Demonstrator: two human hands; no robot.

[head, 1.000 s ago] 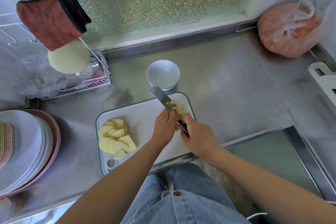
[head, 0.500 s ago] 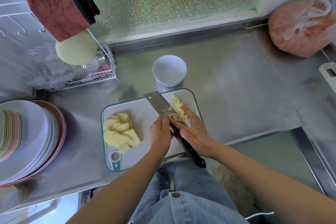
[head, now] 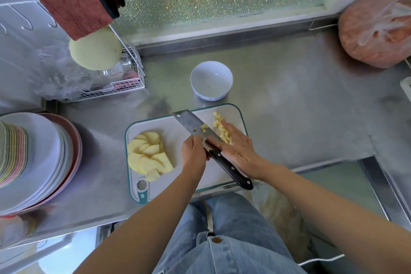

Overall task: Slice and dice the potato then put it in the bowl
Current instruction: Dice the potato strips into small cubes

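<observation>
The right grip (head: 238,147) has let go of the knife (head: 189,123) handle and now lies flat against the diced potato (head: 221,128); the left grip (head: 193,151) has taken the knife.

Brushed steel counter (head: 300,107), glossy ceramic bowl (head: 211,80), matt plastic cutting board (head: 169,127).

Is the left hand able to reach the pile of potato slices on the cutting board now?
Likely yes: only bare cutting board lies between the left hand and the potato slices. However, it grips the knife, so it must release that first.
</observation>
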